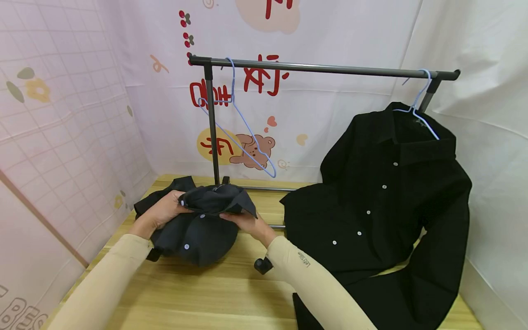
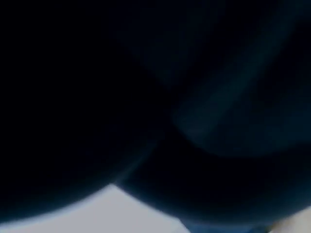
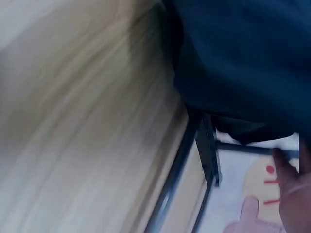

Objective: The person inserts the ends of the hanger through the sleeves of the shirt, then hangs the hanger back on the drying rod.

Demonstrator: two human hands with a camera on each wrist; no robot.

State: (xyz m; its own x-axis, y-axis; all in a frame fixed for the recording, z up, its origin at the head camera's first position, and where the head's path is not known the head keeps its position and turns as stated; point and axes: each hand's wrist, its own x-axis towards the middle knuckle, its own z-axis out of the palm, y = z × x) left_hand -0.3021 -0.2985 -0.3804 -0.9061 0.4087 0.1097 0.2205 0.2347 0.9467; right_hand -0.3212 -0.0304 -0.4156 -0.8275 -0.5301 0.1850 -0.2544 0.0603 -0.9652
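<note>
A bunched dark button-up shirt (image 1: pixel 202 243) with white buttons is held just above the wooden table, left of centre in the head view. At the left side of its collar, my left hand (image 1: pixel 167 208) grips the cloth. My right hand (image 1: pixel 246 223) holds the collar's right side, its fingertips partly hidden by fabric. Dark cloth (image 2: pixel 146 97) fills most of the left wrist view, hiding the left fingers. In the right wrist view the shirt (image 3: pixel 243 58) hangs beside the right hand (image 3: pixel 296 204), which shows only in part.
Behind stands a dark metal rack (image 1: pixel 321 68). An unloaded blue hanger (image 1: pixel 247 133) hangs at its left end. On the right, a black shirt (image 1: pixel 392 197) hangs from another blue hanger (image 1: pixel 416 98), its lower part lying on the wooden table (image 1: pixel 198 298).
</note>
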